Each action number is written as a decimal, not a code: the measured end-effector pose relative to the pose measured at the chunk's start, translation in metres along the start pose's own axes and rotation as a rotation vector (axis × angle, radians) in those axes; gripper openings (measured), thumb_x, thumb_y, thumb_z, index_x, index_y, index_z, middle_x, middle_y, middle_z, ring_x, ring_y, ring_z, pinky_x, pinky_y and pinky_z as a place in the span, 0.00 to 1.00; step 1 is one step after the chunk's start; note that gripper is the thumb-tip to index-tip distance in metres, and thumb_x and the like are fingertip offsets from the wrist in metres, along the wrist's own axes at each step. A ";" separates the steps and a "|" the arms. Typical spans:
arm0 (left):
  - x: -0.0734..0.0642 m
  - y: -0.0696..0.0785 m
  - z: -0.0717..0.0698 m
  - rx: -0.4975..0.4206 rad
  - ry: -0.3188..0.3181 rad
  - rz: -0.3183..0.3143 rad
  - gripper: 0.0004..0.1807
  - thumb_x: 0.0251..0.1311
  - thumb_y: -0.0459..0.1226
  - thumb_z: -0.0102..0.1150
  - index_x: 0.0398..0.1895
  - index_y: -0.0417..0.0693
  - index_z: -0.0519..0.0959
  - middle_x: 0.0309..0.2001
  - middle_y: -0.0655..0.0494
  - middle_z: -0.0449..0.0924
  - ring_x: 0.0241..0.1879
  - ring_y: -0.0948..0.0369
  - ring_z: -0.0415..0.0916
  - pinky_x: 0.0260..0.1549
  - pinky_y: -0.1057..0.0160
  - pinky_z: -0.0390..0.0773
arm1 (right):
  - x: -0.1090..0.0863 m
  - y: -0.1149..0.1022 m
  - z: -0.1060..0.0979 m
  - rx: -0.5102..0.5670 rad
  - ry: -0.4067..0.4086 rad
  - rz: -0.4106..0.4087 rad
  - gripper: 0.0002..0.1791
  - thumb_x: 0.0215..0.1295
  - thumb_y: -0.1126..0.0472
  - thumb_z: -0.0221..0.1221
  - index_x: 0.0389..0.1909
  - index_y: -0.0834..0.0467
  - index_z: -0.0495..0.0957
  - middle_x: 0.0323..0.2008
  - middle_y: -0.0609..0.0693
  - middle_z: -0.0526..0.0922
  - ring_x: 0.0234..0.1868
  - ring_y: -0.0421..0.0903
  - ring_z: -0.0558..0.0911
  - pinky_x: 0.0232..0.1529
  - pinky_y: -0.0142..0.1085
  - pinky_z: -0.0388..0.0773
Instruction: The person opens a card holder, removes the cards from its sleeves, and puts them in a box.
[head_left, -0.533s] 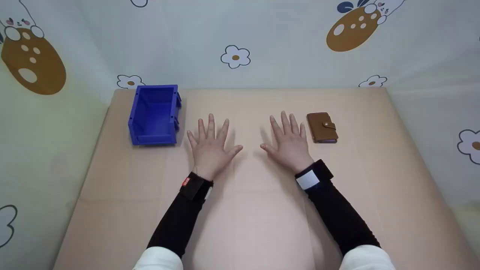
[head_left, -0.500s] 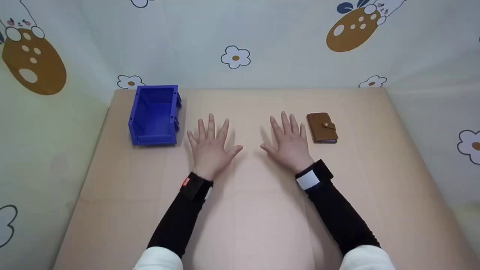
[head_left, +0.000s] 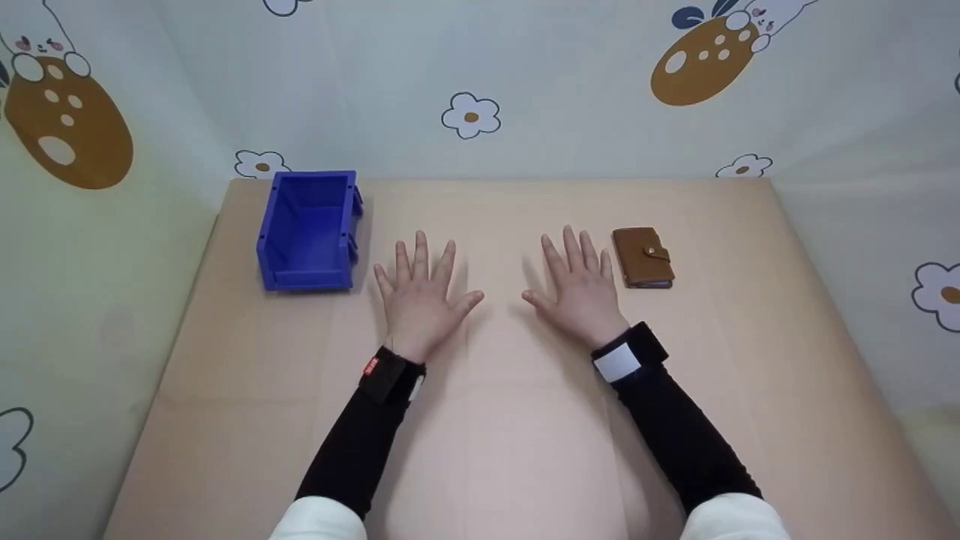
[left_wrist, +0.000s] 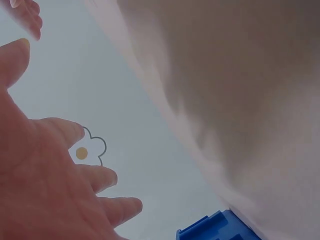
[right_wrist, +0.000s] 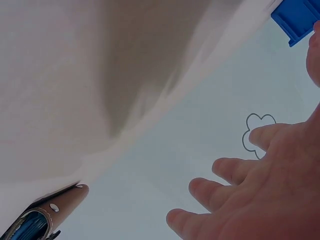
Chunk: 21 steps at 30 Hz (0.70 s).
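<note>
My left hand (head_left: 421, 311) is held palm down over the table with its fingers spread, just right of a blue plastic bin (head_left: 309, 232). Nothing is in it. To the right, my right hand (head_left: 583, 300) is also palm down, fingers and thumb spread, holding nothing. Beside its little finger lies a brown leather card holder or small notebook (head_left: 642, 257), fastened by a snap strap. In the right wrist view, the end of this brown booklet (right_wrist: 65, 205) shows blue-tinted leaves between its covers. The left wrist view catches a corner of the bin (left_wrist: 220, 227).
The beige table (head_left: 540, 450) runs up to a pale cloth wall (head_left: 570, 142) printed with flowers and brown fruit. More of that cloth stands along the left and right sides. Both wrists wear black bands, and shadows of the hands fall on the table.
</note>
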<state>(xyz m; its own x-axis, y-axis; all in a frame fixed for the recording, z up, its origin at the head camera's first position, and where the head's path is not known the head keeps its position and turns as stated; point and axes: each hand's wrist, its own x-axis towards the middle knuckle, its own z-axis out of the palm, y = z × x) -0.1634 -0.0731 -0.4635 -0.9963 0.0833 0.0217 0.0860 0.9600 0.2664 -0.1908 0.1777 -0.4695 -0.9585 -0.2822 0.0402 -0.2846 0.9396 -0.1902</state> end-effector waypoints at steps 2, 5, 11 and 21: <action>0.001 0.002 0.001 0.000 -0.005 -0.003 0.47 0.61 0.71 0.42 0.79 0.64 0.46 0.78 0.45 0.30 0.75 0.40 0.27 0.64 0.29 0.30 | -0.001 0.003 -0.001 -0.007 0.000 0.000 0.51 0.65 0.28 0.49 0.79 0.50 0.43 0.78 0.60 0.38 0.77 0.61 0.37 0.70 0.60 0.35; 0.004 0.010 0.004 -0.007 -0.018 0.000 0.47 0.61 0.71 0.43 0.79 0.64 0.46 0.78 0.45 0.30 0.75 0.40 0.27 0.64 0.30 0.30 | -0.005 0.012 -0.006 -0.004 0.014 0.000 0.51 0.65 0.28 0.49 0.79 0.51 0.44 0.78 0.60 0.39 0.77 0.61 0.37 0.70 0.61 0.36; 0.015 0.050 0.011 -0.053 -0.058 0.068 0.46 0.63 0.70 0.41 0.79 0.61 0.48 0.78 0.44 0.34 0.76 0.41 0.30 0.65 0.31 0.33 | -0.016 0.049 -0.019 0.032 0.086 0.029 0.48 0.66 0.35 0.55 0.78 0.54 0.48 0.77 0.63 0.45 0.76 0.64 0.43 0.69 0.62 0.39; 0.040 0.140 0.024 -0.050 -0.143 0.146 0.42 0.66 0.68 0.39 0.78 0.57 0.56 0.77 0.46 0.49 0.75 0.45 0.44 0.68 0.41 0.49 | -0.029 0.124 -0.042 0.091 0.102 0.199 0.43 0.71 0.42 0.55 0.76 0.61 0.51 0.68 0.72 0.60 0.66 0.73 0.60 0.65 0.64 0.52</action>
<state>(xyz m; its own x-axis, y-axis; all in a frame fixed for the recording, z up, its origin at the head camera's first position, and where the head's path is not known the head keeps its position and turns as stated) -0.1914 0.0708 -0.4488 -0.9626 0.2609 -0.0727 0.2256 0.9210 0.3175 -0.1984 0.3102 -0.4526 -0.9935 -0.0682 0.0909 -0.0920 0.9522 -0.2912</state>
